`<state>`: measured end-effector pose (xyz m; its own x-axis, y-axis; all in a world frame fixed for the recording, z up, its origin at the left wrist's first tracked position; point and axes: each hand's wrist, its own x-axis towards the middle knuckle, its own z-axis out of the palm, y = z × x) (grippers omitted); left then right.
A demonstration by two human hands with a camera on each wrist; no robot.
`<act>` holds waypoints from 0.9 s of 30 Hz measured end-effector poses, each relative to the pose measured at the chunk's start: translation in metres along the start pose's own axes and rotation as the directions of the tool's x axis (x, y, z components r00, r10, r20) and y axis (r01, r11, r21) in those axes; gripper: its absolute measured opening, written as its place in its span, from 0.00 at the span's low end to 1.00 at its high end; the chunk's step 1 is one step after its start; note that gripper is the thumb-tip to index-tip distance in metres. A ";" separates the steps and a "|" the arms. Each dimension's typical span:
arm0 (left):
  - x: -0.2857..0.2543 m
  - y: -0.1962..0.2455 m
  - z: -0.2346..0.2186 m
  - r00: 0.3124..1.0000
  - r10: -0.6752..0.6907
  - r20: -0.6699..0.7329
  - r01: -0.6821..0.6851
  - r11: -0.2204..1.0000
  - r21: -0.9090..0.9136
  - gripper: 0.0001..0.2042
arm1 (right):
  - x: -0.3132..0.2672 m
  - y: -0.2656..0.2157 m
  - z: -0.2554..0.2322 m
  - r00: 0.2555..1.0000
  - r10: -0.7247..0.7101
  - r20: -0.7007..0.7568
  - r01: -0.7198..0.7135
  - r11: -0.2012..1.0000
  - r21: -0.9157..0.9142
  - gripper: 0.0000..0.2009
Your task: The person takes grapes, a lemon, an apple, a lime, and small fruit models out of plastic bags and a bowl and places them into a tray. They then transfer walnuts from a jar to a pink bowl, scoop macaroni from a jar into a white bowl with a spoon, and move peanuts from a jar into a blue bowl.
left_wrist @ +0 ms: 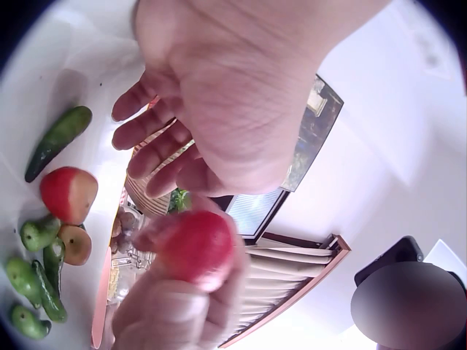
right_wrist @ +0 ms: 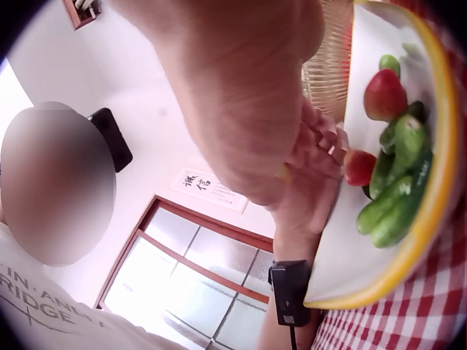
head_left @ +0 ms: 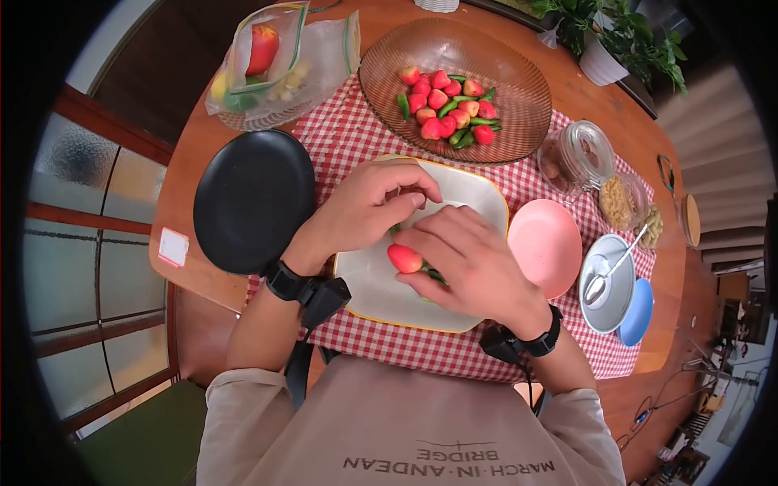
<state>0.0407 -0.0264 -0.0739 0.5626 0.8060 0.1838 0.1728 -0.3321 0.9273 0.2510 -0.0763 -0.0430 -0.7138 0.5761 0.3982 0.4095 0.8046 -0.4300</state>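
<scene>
My right hand (head_left: pixel 474 263) pinches a small red fruit (left_wrist: pixel 201 251) between thumb and fingers over a white tray (head_left: pixel 365 279) with a yellow rim. Beside it, my left hand (head_left: pixel 369 202) hovers above the tray with loosely bent fingers and nothing in them. Inside the tray lie several green peppers (right_wrist: pixel 405 146) and a few red fruits (right_wrist: pixel 384 95), mostly covered by the hands in the head view. Beyond the tray, a ribbed amber bowl (head_left: pixel 519 81) carries many more red fruits (head_left: pixel 438 99) and green peppers (head_left: pixel 464 140).
A black plate (head_left: pixel 254 202) is left of the tray, with zip bags of fruit (head_left: pixel 275 65) behind it. To the right are a pink plate (head_left: pixel 545 247), a grey bowl (head_left: pixel 596 304) with a spoon (head_left: pixel 600 285), a blue dish (head_left: pixel 638 314) and glass jars (head_left: pixel 587 154). A checked cloth (head_left: pixel 389 348) lies underneath.
</scene>
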 end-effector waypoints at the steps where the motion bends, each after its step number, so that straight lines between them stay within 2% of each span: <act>1: 0.001 0.000 0.000 1.000 0.011 0.000 -0.011 1.000 0.018 0.08 | 0.000 -0.002 -0.009 0.999 0.002 -0.038 -0.002 1.000 0.019 0.20; 2: 0.000 -0.001 0.001 1.000 0.015 0.001 -0.015 1.000 0.019 0.08 | 0.002 -0.002 -0.020 0.999 0.002 -0.039 -0.002 1.000 0.015 0.20; 3: 0.000 -0.001 0.003 1.000 -0.001 -0.016 0.000 1.000 -0.030 0.08 | 0.005 -0.001 -0.035 0.969 -0.032 -0.244 0.020 0.998 -0.052 0.21; 4: 0.000 -0.001 0.004 0.999 -0.021 -0.034 0.018 0.997 -0.081 0.07 | 0.009 0.001 -0.047 0.898 -0.078 -0.434 0.030 0.993 -0.118 0.23; 6: 0.001 0.001 0.003 1.000 -0.012 -0.008 0.012 0.999 -0.049 0.07 | 0.021 0.010 -0.063 0.821 -0.117 -0.559 0.005 0.980 -0.197 0.26; 7: 0.001 0.001 0.004 1.000 -0.015 0.013 0.015 1.000 -0.020 0.07 | 0.023 0.010 -0.066 0.822 -0.116 -0.558 0.003 0.980 -0.200 0.26; 8: 0.001 0.002 0.005 1.000 -0.014 0.013 0.014 1.000 -0.023 0.07 | 0.027 0.009 -0.067 0.807 0.121 -0.579 -0.242 0.961 -0.136 0.26; 9: 0.000 0.002 0.005 0.998 -0.035 0.044 0.034 0.999 0.016 0.08 | 0.028 0.009 -0.066 0.734 0.348 -0.583 -0.471 0.880 -0.068 0.27; 11: -0.002 0.002 0.006 0.995 -0.066 0.069 0.063 0.997 0.051 0.09 | 0.022 0.010 -0.065 0.715 0.403 -0.571 -0.485 0.874 0.008 0.24; 13: -0.001 0.001 0.005 0.992 -0.036 0.118 0.015 0.985 0.174 0.09 | 0.005 0.013 -0.062 0.842 0.432 -0.324 -0.464 0.886 -0.023 0.20; 14: -0.002 0.002 0.005 0.993 -0.040 0.113 0.020 0.985 0.173 0.09 | -0.002 0.016 -0.059 0.916 0.345 -0.203 -0.367 0.927 -0.083 0.16; 15: -0.001 0.005 0.006 0.990 -0.066 0.123 0.041 0.980 0.197 0.10 | -0.006 0.016 -0.054 0.917 0.343 -0.201 -0.365 0.927 -0.082 0.16; 17: 0.001 0.010 0.006 0.987 -0.084 0.138 0.053 0.974 0.220 0.10 | -0.013 0.013 -0.047 0.959 0.259 0.114 -0.235 0.953 -0.189 0.15; 19: -0.001 0.013 0.008 0.986 -0.092 0.137 0.042 0.942 0.332 0.11 | -0.022 0.014 -0.037 0.954 0.259 0.150 -0.232 0.956 -0.177 0.14; 20: -0.001 0.011 0.009 0.986 -0.092 0.139 0.042 0.943 0.330 0.11 | -0.025 0.015 -0.032 0.948 0.254 0.191 -0.225 0.961 -0.158 0.12; 22: -0.003 0.005 0.012 0.991 -0.018 0.129 -0.042 0.893 0.448 0.11 | -0.027 0.015 -0.027 0.940 0.265 0.216 -0.235 0.959 -0.156 0.12; 26: -0.002 0.008 0.013 0.994 0.011 0.111 -0.063 0.877 0.477 0.10 | -0.024 0.017 -0.019 0.951 0.229 0.208 -0.185 0.960 -0.211 0.10; 27: -0.002 0.009 0.013 0.994 -0.020 0.104 -0.031 0.885 0.464 0.09 | -0.022 0.018 -0.020 0.952 0.224 0.207 -0.178 0.960 -0.218 0.10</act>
<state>0.0518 -0.0376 -0.0704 0.6404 0.7568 0.1306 0.5106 -0.5466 0.6637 0.2853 -0.0719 -0.0429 -0.7059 0.6988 0.1156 0.6436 0.7010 -0.3073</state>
